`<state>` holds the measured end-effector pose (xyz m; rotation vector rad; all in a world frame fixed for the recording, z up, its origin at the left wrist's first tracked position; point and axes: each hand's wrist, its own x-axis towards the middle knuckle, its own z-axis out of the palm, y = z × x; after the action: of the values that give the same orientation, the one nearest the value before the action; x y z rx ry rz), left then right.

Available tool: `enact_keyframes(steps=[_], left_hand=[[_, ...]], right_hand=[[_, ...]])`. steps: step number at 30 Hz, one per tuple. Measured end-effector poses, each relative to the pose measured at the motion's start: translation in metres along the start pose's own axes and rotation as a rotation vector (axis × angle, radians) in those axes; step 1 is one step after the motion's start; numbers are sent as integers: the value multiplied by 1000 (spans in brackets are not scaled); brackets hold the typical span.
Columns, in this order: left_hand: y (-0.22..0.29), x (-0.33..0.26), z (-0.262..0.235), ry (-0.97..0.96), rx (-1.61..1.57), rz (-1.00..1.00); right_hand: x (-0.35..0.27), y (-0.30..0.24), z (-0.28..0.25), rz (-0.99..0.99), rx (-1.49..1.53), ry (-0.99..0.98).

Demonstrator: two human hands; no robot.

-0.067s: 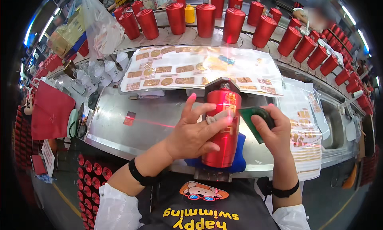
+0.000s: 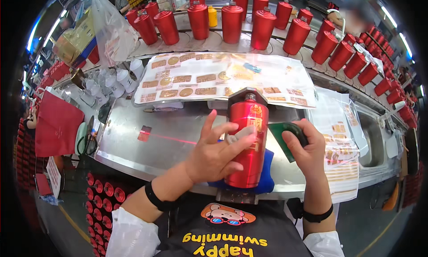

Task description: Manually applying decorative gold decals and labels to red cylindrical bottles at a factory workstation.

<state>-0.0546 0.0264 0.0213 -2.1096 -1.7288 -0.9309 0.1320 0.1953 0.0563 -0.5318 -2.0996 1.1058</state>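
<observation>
Several white bottles (image 2: 127, 82) stand well left of the gold-lettered red bottle (image 2: 253, 168). Just left of that red bottle, the left hand (image 2: 208, 152) has its fingers spread, one with a white wrap (image 2: 243, 133) reaching across the bottle's front. The red bottle itself has its lower part over a blue cloth (image 2: 269, 168), neck pointing away from the person. Just right of it, a green scraper (image 2: 281, 135) is pinched between thumb and fingers of the right hand (image 2: 310, 146).
</observation>
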Motion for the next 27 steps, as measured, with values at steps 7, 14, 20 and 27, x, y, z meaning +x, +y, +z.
enact_keyframes(steps=[7,14,20,27], left_hand=[[14,-7,-9,-1,43,-34],[-4,12,-4,-10,60,-41],[19,-14,3,105,-81,-257],[30,-45,15,152,-140,-346]], right_hand=[[-4,3,0,-12,28,-47],[1,-5,8,-130,-35,12],[49,-14,17,-288,-84,-361],[68,-25,39,-327,-249,-442]])
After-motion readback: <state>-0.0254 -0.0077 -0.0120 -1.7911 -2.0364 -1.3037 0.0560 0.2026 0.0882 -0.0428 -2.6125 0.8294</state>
